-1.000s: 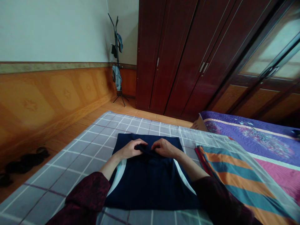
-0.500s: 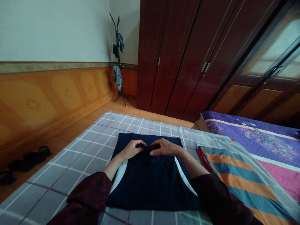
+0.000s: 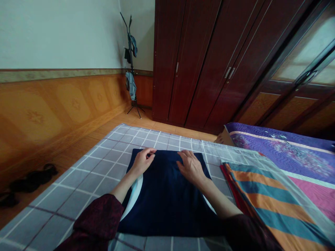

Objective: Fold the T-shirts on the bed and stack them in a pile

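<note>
A dark navy garment (image 3: 167, 198) with curved white side stripes lies flat and folded on a grey checked cloth. Over its upper left part is my left hand (image 3: 143, 161), fingers curved and apart, with nothing between thumb and fingers. My right hand (image 3: 191, 166) rests at the garment's upper right part, palm down, fingers spread and thumb pointing inward. Both hands are near the garment's far edge.
The checked cloth (image 3: 89, 167) covers the surface under the garment. To the right lies striped orange and teal fabric (image 3: 272, 195), with a purple floral bed (image 3: 293, 153) beyond. A coat rack (image 3: 132, 66) and dark red wardrobe (image 3: 193, 62) stand behind. Dark shoes (image 3: 31, 179) are on the floor.
My hands have moved apart and off the fold they were pinching near the middle. The garment's upper part now lies smoother, its fold reaching the far edge.
</note>
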`<state>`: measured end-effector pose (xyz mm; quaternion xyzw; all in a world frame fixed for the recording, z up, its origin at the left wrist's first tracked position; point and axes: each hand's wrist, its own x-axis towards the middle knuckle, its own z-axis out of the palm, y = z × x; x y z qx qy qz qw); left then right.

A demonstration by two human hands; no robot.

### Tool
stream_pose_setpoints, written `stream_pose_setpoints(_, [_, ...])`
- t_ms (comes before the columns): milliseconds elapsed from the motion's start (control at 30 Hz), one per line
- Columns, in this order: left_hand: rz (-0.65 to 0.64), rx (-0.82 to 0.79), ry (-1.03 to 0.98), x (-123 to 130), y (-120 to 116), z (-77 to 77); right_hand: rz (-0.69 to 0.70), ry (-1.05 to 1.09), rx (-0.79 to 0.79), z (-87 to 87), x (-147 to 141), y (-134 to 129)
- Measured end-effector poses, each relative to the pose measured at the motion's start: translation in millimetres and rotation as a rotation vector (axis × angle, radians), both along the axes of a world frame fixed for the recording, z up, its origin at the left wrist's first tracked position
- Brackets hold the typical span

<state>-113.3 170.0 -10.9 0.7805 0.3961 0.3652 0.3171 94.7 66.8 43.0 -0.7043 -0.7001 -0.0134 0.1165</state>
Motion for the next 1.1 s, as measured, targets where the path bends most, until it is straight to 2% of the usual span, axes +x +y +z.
stream_pose_setpoints(133, [-0.183,0.142,0.337,-3,-6,-0.7,0.079,-0.073,0.051,-29.0,5,-45])
stream_pose_setpoints(233, [-0.164,0.176,0.472,-8,-8,2.3,0.076,-0.155,0.121,-49.4,15,-71])
stream_pose_setpoints(300, [-0.141,0.215,0.552,-11,-12,13.6,0.083,-0.17,0.183,-56.1,18,-85])
stream_pose_setpoints(367, [-0.178,0.274,0.613,-6,-21,30.7,0.107,-0.165,0.222,-59.8,19,-98])
stream_pose_setpoints(433, [-0.296,0.329,0.631,9,-32,47.1,0.13,-0.153,0.212,-64.4,16,-109])
stream_pose_setpoints(500, [-0.433,0.361,0.637,33,-40,56.7,0.149,-0.136,0.168,-71.7,12,-117])
stream_pose_setpoints(567, [-0.511,0.373,0.651,63,-41,57.0,0.16,-0.109,0.123,-80.0,10,-122])
stream_pose_setpoints(633, [-0.564,0.372,0.687,92,-34,50.4,0.161,-0.072,0.096,-85.5,9,-125])
stream_pose_setpoints(733, [-0.665,0.362,0.758,122,-18,38.6,0.164,-0.011,0.06,-83.6,10,-128])
stream_pose_setpoints(833, [-0.71,0.358,0.791,135,-3,34.8,0.165,0.049,-0.011,-73.6,11,-127])
stream_pose_setpoints(1000, [-0.583,0.365,0.842,137,11,38.1,0.139,0.126,-0.09,-63.4,10,-125])
stream_pose_setpoints(1100, [-0.484,0.375,0.875,137,5,37.6,0.128,0.149,-0.099,-64.0,9,-124])
